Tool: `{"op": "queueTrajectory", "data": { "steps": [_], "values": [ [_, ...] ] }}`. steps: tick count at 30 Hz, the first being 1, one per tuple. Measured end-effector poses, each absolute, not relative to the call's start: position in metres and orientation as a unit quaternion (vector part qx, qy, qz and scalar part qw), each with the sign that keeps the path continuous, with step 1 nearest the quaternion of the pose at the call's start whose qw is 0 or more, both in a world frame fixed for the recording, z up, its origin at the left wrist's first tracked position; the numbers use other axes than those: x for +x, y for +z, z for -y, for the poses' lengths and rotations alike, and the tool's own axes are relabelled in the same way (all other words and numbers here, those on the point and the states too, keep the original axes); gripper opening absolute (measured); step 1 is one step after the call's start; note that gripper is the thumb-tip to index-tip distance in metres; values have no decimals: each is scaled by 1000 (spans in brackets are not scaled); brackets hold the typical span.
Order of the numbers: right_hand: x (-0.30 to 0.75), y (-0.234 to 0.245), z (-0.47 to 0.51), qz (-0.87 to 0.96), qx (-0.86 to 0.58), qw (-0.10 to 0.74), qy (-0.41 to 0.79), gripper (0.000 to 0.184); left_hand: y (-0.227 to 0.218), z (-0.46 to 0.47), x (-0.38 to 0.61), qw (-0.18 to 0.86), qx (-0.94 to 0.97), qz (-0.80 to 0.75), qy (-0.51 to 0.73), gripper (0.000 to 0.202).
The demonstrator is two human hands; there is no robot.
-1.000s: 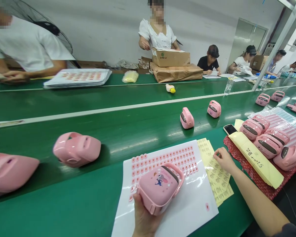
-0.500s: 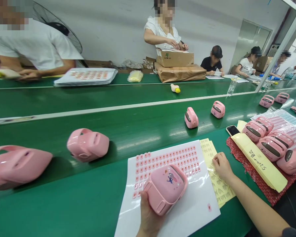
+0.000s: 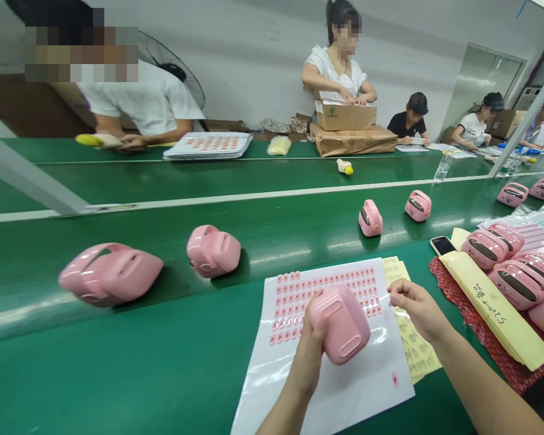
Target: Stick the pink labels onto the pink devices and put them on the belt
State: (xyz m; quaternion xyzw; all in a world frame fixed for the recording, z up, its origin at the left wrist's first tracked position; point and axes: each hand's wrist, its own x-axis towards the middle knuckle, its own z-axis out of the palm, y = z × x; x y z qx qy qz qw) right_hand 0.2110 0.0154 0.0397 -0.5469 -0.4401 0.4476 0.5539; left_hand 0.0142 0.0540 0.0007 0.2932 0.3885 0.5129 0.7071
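My left hand (image 3: 309, 347) grips a pink plastic case (image 3: 340, 323) and holds it tilted above a white sheet of small pink stickers (image 3: 340, 386); the case's plain back faces me. My right hand (image 3: 417, 305) hovers just right of the case with thumb and forefinger pinched together over a stack of yellow label sheets (image 3: 414, 347). What the pinch holds is too small to see.
Pink cases (image 3: 213, 251) (image 3: 111, 273) (image 3: 370, 218) (image 3: 417, 205) ride the green conveyor belt (image 3: 272, 232). More cases (image 3: 512, 266) lie on a red cloth at right beside a phone (image 3: 443, 245) and a yellow strip (image 3: 494, 302). Other people work across the belt.
My left hand has turned the pink case over, so its back now faces me. My right hand lifted off the yellow sheets into a pinch. The view panned left.
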Motion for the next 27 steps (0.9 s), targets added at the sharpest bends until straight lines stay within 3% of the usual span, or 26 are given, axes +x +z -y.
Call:
{"op": "queueTrajectory", "data": {
  "steps": [8, 27],
  "values": [
    [162, 71, -24, 478, -544, 511, 463, 23, 16, -48, 32, 602, 420, -411, 541, 58],
    [156, 62, -22, 468, -570, 537, 410, 22, 19, -47, 34, 577, 448, -432, 529, 65]
  ]
}}
